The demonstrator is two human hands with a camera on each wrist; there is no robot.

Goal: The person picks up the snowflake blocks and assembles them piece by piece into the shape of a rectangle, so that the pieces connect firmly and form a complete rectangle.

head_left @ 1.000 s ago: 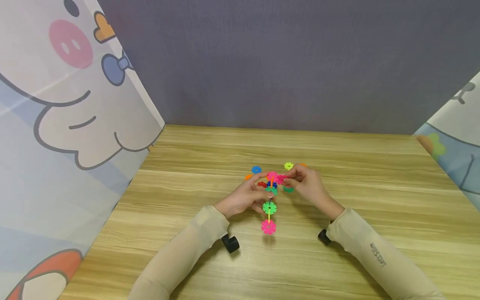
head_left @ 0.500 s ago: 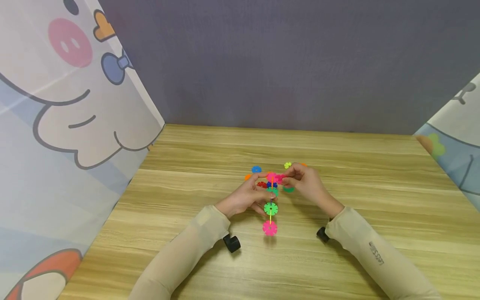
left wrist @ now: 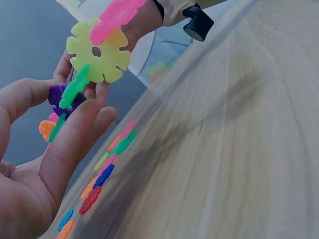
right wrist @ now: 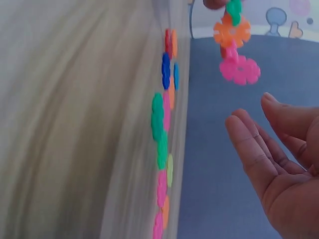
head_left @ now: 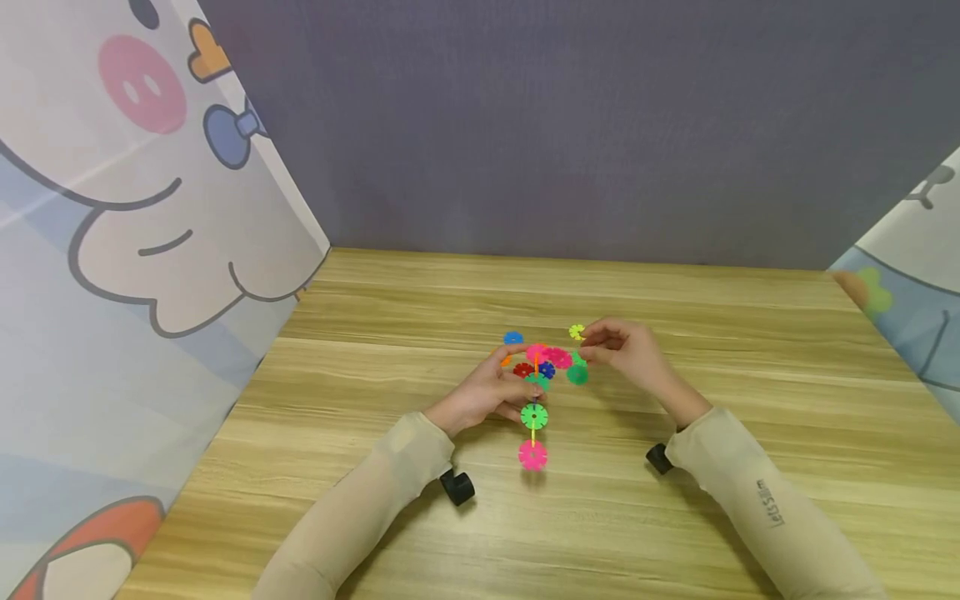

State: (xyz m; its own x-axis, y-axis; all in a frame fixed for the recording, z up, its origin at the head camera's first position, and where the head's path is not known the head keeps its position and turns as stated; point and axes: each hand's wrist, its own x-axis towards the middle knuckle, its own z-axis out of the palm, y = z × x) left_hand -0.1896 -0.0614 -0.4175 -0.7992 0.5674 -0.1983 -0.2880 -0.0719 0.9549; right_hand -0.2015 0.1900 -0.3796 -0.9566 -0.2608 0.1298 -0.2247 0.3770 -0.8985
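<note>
Head view: left hand [head_left: 483,396] pinching, right hand [head_left: 633,354] empty.
Left of centre, I see thumb and fingers holding the chain of coloured discs [head_left: 541,418], which runs down mid-frame; loose discs [head_left: 509,339] lie behind it on the wooden table [head_left: 600,533]; right of centre, thumb and fingertips are parted, near the chain's upper end but not touching it.

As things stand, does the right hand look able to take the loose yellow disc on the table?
Probably yes. The right hand looks empty, thumb and fingers apart, and in the head view its fingertips appear beside the loose yellow disc, with nothing seen between.
</note>
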